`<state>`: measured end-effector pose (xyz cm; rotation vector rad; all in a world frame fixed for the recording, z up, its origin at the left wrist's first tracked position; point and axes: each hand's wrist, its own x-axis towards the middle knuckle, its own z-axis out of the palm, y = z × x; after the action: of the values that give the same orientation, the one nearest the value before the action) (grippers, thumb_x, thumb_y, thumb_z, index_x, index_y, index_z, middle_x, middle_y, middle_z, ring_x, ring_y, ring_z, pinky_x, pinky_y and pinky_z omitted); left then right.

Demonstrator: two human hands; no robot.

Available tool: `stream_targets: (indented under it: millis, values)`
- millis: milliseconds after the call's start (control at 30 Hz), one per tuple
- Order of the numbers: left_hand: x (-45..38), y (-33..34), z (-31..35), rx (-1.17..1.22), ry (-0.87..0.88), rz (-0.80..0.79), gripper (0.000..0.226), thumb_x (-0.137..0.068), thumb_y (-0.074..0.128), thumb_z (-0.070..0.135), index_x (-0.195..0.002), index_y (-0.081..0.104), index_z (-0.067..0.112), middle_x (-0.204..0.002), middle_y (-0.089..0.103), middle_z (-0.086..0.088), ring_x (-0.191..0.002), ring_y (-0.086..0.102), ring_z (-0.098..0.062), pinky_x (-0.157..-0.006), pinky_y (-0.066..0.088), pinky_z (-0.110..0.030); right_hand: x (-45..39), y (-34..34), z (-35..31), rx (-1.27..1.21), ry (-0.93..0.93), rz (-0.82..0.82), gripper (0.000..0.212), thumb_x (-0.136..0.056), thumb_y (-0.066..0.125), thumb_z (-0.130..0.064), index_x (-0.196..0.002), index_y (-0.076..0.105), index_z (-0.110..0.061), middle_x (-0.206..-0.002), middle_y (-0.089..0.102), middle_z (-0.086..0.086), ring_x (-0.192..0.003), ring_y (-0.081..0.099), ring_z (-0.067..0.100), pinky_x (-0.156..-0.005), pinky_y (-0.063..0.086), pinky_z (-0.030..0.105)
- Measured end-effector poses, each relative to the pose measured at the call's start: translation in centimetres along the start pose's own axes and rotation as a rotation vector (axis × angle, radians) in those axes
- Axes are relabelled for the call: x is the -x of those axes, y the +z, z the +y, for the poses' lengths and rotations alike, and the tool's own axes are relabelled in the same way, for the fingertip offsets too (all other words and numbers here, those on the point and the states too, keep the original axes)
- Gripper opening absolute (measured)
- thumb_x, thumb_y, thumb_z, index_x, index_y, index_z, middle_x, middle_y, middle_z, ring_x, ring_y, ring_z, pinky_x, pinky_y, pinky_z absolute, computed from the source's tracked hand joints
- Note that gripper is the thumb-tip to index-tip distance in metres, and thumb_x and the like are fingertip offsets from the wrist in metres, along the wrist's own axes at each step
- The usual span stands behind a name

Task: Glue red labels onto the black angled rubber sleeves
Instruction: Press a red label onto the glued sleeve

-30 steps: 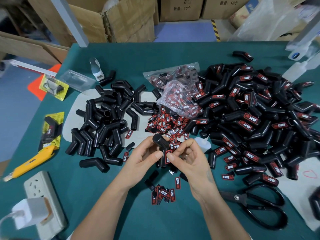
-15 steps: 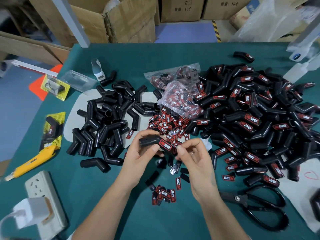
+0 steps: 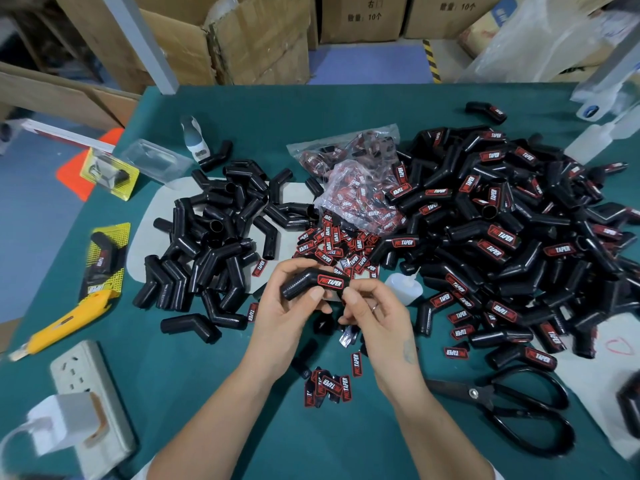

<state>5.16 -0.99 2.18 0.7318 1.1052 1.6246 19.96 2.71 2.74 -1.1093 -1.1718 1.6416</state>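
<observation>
My left hand (image 3: 294, 306) grips a black angled rubber sleeve (image 3: 303, 284) that lies sideways above the table, with a red label (image 3: 330, 283) on its top face. My right hand (image 3: 375, 313) sits just right of the sleeve, fingers curled, thumb and forefinger close together near the sleeve's right end; what they pinch is hidden. A heap of unlabelled sleeves (image 3: 214, 244) lies to the left. To the right spreads a large heap of labelled sleeves (image 3: 502, 237). Loose red labels (image 3: 332, 247) lie between the heaps, and a few more labels (image 3: 329, 386) lie between my forearms.
A small white glue bottle (image 3: 403, 287) lies right of my hands. Black scissors (image 3: 512, 407) lie at the lower right. A yellow utility knife (image 3: 62, 322) and a power strip (image 3: 86, 400) are at the left. Clear bags of labels (image 3: 360, 188) sit behind the loose labels.
The sleeve has turned from upright to lying sideways in my left hand, label facing up. My right hand has come off the label and now sits at the sleeve's right end.
</observation>
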Motion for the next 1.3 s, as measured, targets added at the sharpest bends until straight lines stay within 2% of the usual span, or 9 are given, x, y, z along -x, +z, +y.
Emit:
stream_targets:
  millis: [167,300,467,733,867,967,1100,1200,1300]
  values:
    - [0.1,0.2,-0.5,0.014,0.004,0.045,0.034,-0.091,0.079,0.024,-0.121,0.064,0.015,-0.116,0.071,-0.015,-0.093,0.066,-0.022,-0.077,0.056,-0.029,-0.1,0.4,0.2,-0.031,-0.005,0.018,0.025,-0.08,0.081,-0.044,-0.095,0.075,-0.025,-0.1,0.071,0.016,-0.084,0.068,0.016,-0.075,0.056,0.025]
    - [0.2,0.1,-0.8,0.022,0.006,0.055,0.032,-0.092,0.078,0.019,-0.12,0.064,0.014,-0.115,0.072,-0.014,-0.093,0.067,-0.022,-0.079,0.057,-0.029,-0.1,0.6,0.6,-0.048,-0.004,0.056,0.025,-0.08,0.082,-0.042,-0.093,0.074,-0.022,-0.094,0.073,0.014,-0.082,0.069,0.02,-0.076,0.056,0.028]
    - [0.2,0.3,-0.8,0.022,0.003,0.063,0.03,-0.091,0.077,0.018,-0.119,0.065,0.014,-0.11,0.071,-0.014,-0.091,0.066,-0.022,-0.079,0.057,-0.029,-0.1,0.8,1.0,-0.095,-0.015,0.07,0.032,-0.084,0.081,-0.035,-0.097,0.07,-0.008,-0.09,0.075,0.015,-0.083,0.073,0.022,-0.075,0.057,0.026]
    - [0.3,0.4,-0.7,0.016,-0.016,0.07,0.03,-0.091,0.077,0.019,-0.118,0.065,0.015,-0.109,0.071,-0.015,-0.091,0.065,-0.025,-0.08,0.057,-0.031,0.0,0.7,1.0,-0.094,-0.035,0.058,0.016,-0.09,0.077,-0.019,-0.096,0.069,-0.007,-0.09,0.076,0.015,-0.084,0.073,0.023,-0.077,0.056,0.026]
    - [0.4,0.4,-0.6,0.026,-0.019,0.07,0.03,-0.092,0.077,0.02,-0.118,0.064,0.014,-0.108,0.071,-0.016,-0.091,0.066,-0.026,-0.08,0.057,-0.031,0.0,0.7,0.8,-0.085,-0.034,0.056,0.018,-0.088,0.079,-0.024,-0.094,0.07,-0.01,-0.092,0.075,0.017,-0.085,0.073,0.025,-0.077,0.057,0.027]
    - [0.4,0.5,-0.5,0.049,-0.024,0.068,0.029,-0.092,0.076,0.018,-0.118,0.064,0.013,-0.109,0.071,-0.016,-0.09,0.068,-0.024,-0.079,0.057,-0.03,0.0,0.6,0.6,-0.06,-0.029,0.065,0.022,-0.085,0.08,-0.035,-0.093,0.072,-0.016,-0.096,0.073,0.018,-0.085,0.072,0.026,-0.075,0.056,0.029]
    - [0.3,0.6,-0.2,0.084,-0.052,0.083,0.031,-0.092,0.074,0.019,-0.119,0.063,0.011,-0.114,0.072,-0.018,-0.089,0.069,-0.024,-0.078,0.057,-0.029,0.0,0.4,0.5,0.0,-0.044,0.064,0.025,-0.092,0.066,-0.052,-0.091,0.077,-0.03,-0.095,0.068,0.002,-0.079,0.067,0.011,-0.069,0.057,0.025]
    - [0.3,0.6,-0.2,0.092,-0.063,0.09,0.033,-0.092,0.073,0.022,-0.12,0.063,0.009,-0.117,0.071,-0.019,-0.093,0.069,-0.024,-0.08,0.058,-0.029,-0.1,0.2,0.6,0.01,-0.05,0.067,0.029,-0.096,0.061,-0.055,-0.093,0.079,-0.033,-0.094,0.066,-0.003,-0.079,0.065,0.01,-0.073,0.058,0.026]
    - [0.4,0.7,-0.1,0.096,-0.061,0.082,0.033,-0.091,0.073,0.02,-0.12,0.062,0.009,-0.115,0.073,-0.017,-0.09,0.071,-0.025,-0.079,0.058,-0.029,-0.1,0.2,0.7,0.027,-0.069,0.053,0.023,-0.094,0.067,-0.05,-0.097,0.08,-0.032,-0.099,0.067,-0.003,-0.082,0.067,0.01,-0.07,0.057,0.025]
